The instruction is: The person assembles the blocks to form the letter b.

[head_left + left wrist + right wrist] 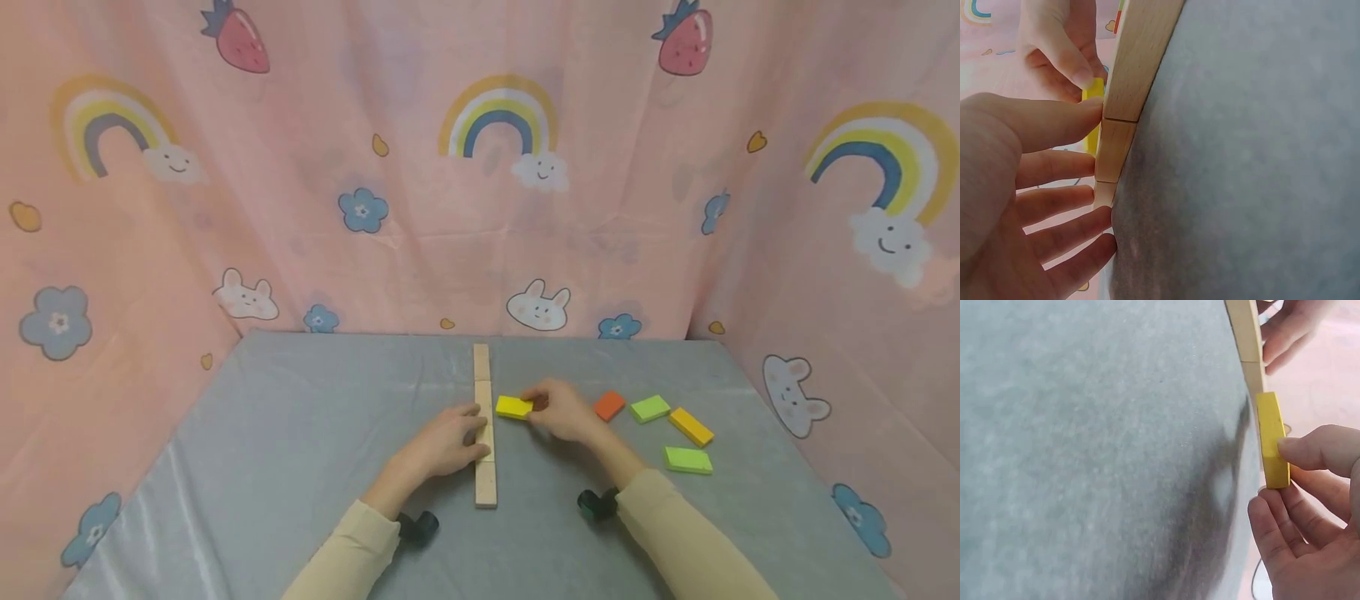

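Observation:
A straight row of plain wooden blocks (486,483) runs front to back along the middle of the table, set end to end. My left hand (444,442) rests on the row from its left side. In the left wrist view its fingers (1063,240) are spread and fairly straight, with the thumb tip at the top edge of a wooden block (1141,56). Just right of the row, a yellow block (513,407) is pinched between the thumb and fingers of my right hand (566,412). The right wrist view shows the yellow block (1272,440) held off the cloth.
To the right lie an orange-red block (611,406), a light green block (649,409), a yellow-orange block (692,427) and another light green block (687,461). Grey cloth (300,433) covers the table. A pink patterned curtain (420,275) hangs behind and at both sides.

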{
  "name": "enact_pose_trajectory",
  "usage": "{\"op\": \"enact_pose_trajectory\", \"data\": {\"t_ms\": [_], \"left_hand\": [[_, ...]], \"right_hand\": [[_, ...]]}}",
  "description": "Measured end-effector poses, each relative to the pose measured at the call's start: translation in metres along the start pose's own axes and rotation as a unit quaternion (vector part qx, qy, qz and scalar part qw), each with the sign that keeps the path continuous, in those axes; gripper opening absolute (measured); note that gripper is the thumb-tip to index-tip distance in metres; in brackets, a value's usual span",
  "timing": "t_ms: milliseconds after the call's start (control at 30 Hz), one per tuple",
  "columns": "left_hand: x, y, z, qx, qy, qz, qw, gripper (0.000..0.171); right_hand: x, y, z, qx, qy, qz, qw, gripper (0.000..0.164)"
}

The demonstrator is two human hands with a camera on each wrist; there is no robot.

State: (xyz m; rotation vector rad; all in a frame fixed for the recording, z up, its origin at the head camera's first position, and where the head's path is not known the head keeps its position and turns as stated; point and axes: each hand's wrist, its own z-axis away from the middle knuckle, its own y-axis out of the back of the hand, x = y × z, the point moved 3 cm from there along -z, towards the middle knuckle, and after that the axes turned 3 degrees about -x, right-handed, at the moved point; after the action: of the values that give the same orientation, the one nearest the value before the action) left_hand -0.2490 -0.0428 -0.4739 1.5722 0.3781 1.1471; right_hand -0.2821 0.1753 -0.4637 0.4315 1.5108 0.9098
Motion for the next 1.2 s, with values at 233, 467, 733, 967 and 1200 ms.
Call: {"op": "enact_pose_trajectory", "data": {"t_ms": [233, 467, 733, 967, 1200], "left_hand": [[-0.001, -0.001, -0.001, 0.001, 0.0, -0.001, 1.0, 0.049], [0.001, -0.001, -0.001, 0.001, 0.005, -0.007, 1.0, 0.049], [0.004, 0.001, 0.002, 0.0, 0.01, 0.003, 0.9999, 0.049], [0.004, 0.0, 0.002, 0.0, 0.004, 0.015, 0.9999, 0.049], [0.002, 0.0, 0.001, 0.001, 0.002, 0.017, 0.9998, 0.048]], "right_hand": [[0.0, -0.006, -0.01, -0.019, -0.005, -0.002, 1.0, 0.03], [0.003, -0.009, -0.016, -0.014, -0.005, -0.013, 1.0, 0.028], [0.001, -0.01, -0.015, 0.0, 0.004, -0.029, 1.0, 0.029], [0.002, 0.0, -0.012, -0.011, 0.004, -0.032, 0.999, 0.031], [-0.006, 0.022, 0.003, -0.017, 0.016, -0.026, 0.999, 0.031]]}}
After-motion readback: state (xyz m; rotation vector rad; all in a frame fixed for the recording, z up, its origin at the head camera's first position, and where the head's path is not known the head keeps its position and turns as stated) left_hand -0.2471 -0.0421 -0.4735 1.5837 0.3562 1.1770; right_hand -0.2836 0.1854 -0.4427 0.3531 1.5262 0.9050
